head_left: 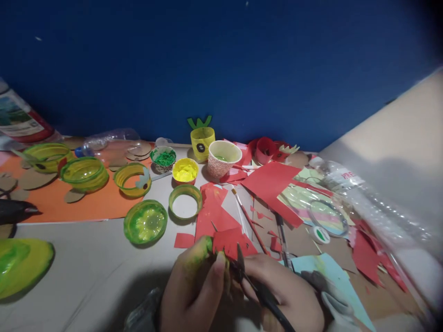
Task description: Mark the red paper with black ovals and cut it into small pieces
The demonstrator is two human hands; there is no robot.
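Note:
My left hand [194,286], stained green and yellow on the index finger, pinches a small piece of red paper [226,240] between thumb and finger. Closed around black-handled scissors [265,295] is my right hand [287,290]. The scissor blades stand apart at the lower edge of the red paper, close to my left fingertips. Below the fingertips, the far ends of both hands fall in shadow. A larger red paper sheet [216,207] lies on the table just beyond, with a small red square [184,240] to its left.
Painted green-yellow rings and a bowl [145,222] stand left on orange paper [76,207] and the table. Yellow [185,171] and green paint cups [163,158] and a patterned cup [221,163] sit behind. Paper scraps, a paintbrush [249,219] and a clear plastic bottle [374,198] lie right.

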